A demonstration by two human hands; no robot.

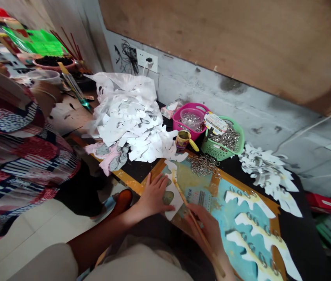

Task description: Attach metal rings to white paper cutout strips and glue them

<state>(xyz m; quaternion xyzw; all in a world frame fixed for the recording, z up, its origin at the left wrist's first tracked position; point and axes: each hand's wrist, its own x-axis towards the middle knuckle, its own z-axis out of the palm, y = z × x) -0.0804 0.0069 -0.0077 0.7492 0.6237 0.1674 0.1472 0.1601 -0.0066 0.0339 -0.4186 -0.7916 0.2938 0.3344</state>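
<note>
My left hand (153, 195) lies flat, fingers stretched out, pressing a white cut paper piece (173, 197) onto the painted board (229, 218). My right hand (208, 230) is closed round a long thin wooden stick or brush (194, 222), whose tip rests at the top of that paper piece. Several white feather-shaped cutouts with metal rings (251, 220) lie in rows on the board to the right. A small yellow glue pot (183, 139) stands just beyond the board.
A heap of white paper cutouts (130, 121) sits at the back left, another pile (266, 169) at the right. A pink basket (191, 119) and green basket (225, 142) hold metal rings; loose rings (203, 164) lie nearby. A person in patterned clothing (15, 156) sits at left.
</note>
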